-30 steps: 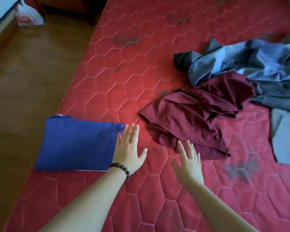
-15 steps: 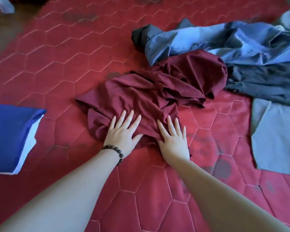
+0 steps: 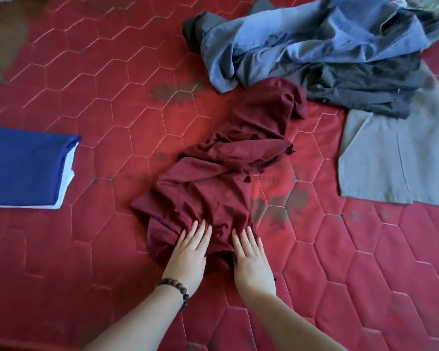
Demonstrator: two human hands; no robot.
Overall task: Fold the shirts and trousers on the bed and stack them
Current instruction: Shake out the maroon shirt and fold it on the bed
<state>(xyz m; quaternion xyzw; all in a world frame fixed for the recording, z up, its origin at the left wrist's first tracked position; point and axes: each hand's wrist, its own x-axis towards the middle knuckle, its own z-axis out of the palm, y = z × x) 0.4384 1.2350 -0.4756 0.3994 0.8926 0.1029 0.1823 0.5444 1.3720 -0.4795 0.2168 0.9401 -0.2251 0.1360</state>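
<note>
A crumpled maroon garment [image 3: 221, 178] lies in the middle of the red quilted mattress [image 3: 86, 97]. My left hand [image 3: 189, 252], with a bead bracelet at its wrist, and my right hand [image 3: 251, 257] rest flat side by side on the garment's near edge, fingers straight. A folded blue garment [image 3: 23, 165] sits at the left, on top of something white. At the upper right lies a heap of unfolded clothes: a light blue shirt [image 3: 302, 39], a dark grey garment [image 3: 365, 87] and a flat grey piece [image 3: 395, 158].
Wooden floor [image 3: 3, 39] shows past the mattress edge at the upper left. Bare mattress lies in front of my arms and between the maroon garment and the blue stack.
My hands left the blue stack, landed on the maroon garment and dragged it toward me, away from the heap. It now lies stretched out lengthwise.
</note>
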